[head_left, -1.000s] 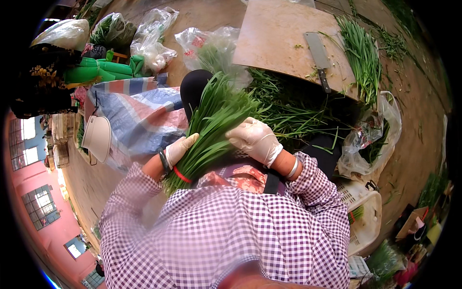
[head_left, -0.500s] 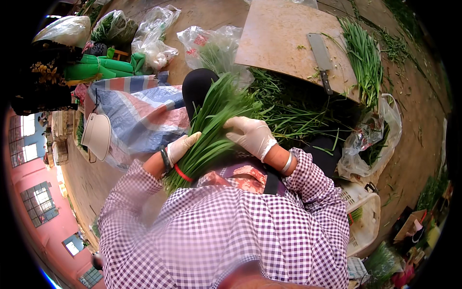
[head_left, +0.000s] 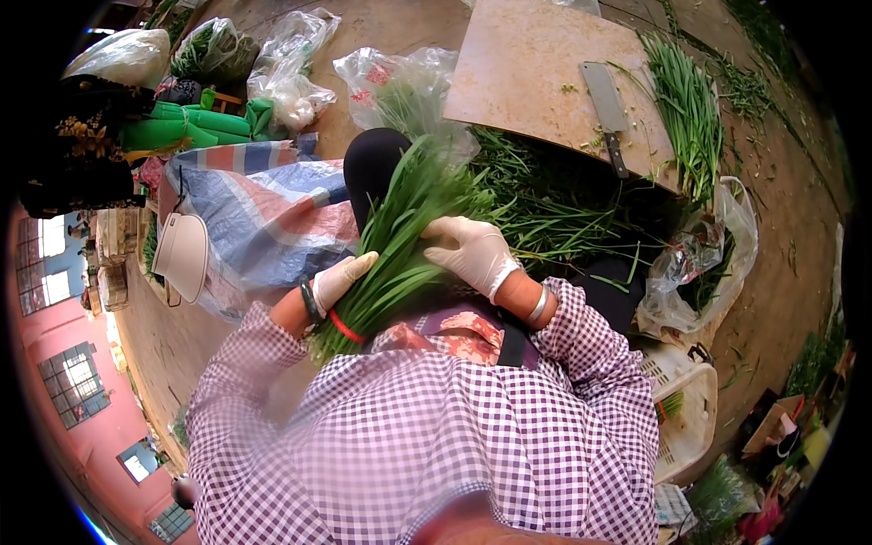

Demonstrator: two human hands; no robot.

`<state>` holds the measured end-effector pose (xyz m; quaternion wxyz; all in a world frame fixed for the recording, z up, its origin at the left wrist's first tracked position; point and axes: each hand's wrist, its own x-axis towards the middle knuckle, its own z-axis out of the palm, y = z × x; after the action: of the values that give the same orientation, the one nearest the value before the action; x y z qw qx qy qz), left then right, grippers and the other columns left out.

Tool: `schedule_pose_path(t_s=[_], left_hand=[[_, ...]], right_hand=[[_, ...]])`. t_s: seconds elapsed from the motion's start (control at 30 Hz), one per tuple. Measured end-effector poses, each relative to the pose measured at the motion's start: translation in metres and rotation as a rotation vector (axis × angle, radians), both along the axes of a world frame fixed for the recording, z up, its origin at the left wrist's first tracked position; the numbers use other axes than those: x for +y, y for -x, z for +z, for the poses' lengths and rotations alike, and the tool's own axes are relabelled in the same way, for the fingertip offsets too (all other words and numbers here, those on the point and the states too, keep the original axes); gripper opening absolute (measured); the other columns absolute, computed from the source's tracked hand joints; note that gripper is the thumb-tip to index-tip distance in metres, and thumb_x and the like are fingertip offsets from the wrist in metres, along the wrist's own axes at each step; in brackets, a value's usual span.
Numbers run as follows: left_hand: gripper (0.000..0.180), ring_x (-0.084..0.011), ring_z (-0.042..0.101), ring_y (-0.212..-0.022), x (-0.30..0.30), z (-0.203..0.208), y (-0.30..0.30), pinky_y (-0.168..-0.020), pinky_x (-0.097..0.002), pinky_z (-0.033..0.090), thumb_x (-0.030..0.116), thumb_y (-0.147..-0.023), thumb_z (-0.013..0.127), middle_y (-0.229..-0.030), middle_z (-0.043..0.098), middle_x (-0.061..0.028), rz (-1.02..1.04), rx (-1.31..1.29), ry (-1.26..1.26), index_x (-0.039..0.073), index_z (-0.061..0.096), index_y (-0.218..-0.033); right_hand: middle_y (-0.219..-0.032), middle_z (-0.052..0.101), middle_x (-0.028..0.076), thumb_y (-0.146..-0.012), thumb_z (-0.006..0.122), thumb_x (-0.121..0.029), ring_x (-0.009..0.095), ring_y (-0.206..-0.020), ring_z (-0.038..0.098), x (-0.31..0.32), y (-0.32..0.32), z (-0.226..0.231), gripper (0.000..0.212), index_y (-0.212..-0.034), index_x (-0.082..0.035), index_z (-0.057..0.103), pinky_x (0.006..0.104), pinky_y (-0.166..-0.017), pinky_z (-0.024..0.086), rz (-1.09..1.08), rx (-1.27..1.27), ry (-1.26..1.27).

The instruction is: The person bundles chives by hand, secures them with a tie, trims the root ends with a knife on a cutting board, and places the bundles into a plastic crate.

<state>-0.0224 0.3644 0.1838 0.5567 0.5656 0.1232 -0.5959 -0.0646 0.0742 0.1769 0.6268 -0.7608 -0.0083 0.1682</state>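
A bunch of long green Chinese chives (head_left: 400, 232) lies slantwise over my lap, a red band (head_left: 345, 328) around its lower end. My left hand (head_left: 340, 280), in a thin white glove, is closed around the bunch just above the band, thumb on top. On the other side, my gloved right hand (head_left: 474, 254) has its curled fingers and thumb at the leaves, gripping some along the bunch's right edge. The leaf tips are blurred near my dark knee (head_left: 374, 163). The left palm is hidden by the leaves.
Loose greens (head_left: 563, 213) lie beyond my right hand, below a board (head_left: 536, 73). On the board are a cleaver (head_left: 603, 104) and more chives (head_left: 686, 113). A striped woven sheet (head_left: 272, 213) spreads to the left; a white crate (head_left: 695, 418) stands at lower right.
My right hand has shifted very slightly along the leaves. The leaf tips have swayed a little; the left hand keeps its hold in the same place.
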Motion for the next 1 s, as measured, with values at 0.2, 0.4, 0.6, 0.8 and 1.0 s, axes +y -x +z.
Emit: schedule_pose_path(t_s=[0.2,0.4,0.6,0.8,1.0], left_hand=[[0.06,-0.0161,0.064,-0.096,-0.003,0.013,0.008,-0.085,-0.0293,0.052,0.047,-0.086,0.069,-0.109,0.067,-0.0095,0.006,0.0,0.129,-0.002,0.06,-0.12],[0.051,-0.0143,0.063,-0.094,-0.023,0.024,0.01,-0.083,-0.028,0.051,0.028,-0.081,0.078,-0.106,0.067,-0.0074,-0.088,-0.148,0.034,-0.003,0.061,-0.119],[0.058,-0.0158,0.062,-0.1,-0.02,0.021,0.008,-0.088,-0.0293,0.049,0.027,-0.081,0.077,-0.113,0.065,-0.0082,-0.066,-0.113,-0.061,-0.001,0.056,-0.126],[0.06,-0.0175,0.062,-0.103,-0.005,0.008,0.006,-0.09,-0.0306,0.05,0.026,-0.086,0.072,-0.12,0.063,-0.0104,-0.003,-0.046,0.0,-0.003,0.049,-0.133],[0.071,-0.0211,0.058,-0.114,0.027,0.007,-0.006,-0.099,-0.0323,0.047,0.028,-0.086,0.07,-0.132,0.055,-0.0146,-0.065,-0.017,0.112,-0.004,0.039,-0.141]], right_hand=[[-0.098,0.068,0.014,-0.08,0.072,-0.022,0.03,-0.091,0.067,0.003,-0.004,0.001,0.031,-0.106,-0.007,0.069,0.0359,-0.081,0.053,0.052,-0.157,0.206],[-0.09,0.067,0.015,-0.079,0.069,-0.026,0.034,-0.085,0.065,0.018,-0.011,-0.014,0.025,-0.097,-0.01,0.07,0.0389,-0.075,0.053,0.045,-0.224,0.279],[-0.085,0.067,0.01,-0.079,0.069,-0.022,0.028,-0.078,0.066,0.021,-0.005,-0.019,0.017,-0.09,-0.01,0.066,0.0388,-0.073,0.052,-0.081,-0.355,0.305],[-0.071,0.062,0.007,-0.084,0.067,-0.013,0.015,-0.06,0.058,-0.014,-0.008,-0.015,0.011,-0.084,-0.003,0.063,0.0278,-0.058,0.048,-0.439,-0.281,0.029],[-0.076,0.062,0.011,-0.083,0.07,-0.017,0.024,-0.066,0.061,-0.088,-0.013,-0.015,0.016,-0.077,-0.004,0.063,0.0346,-0.061,0.048,-0.426,-0.226,0.296]])
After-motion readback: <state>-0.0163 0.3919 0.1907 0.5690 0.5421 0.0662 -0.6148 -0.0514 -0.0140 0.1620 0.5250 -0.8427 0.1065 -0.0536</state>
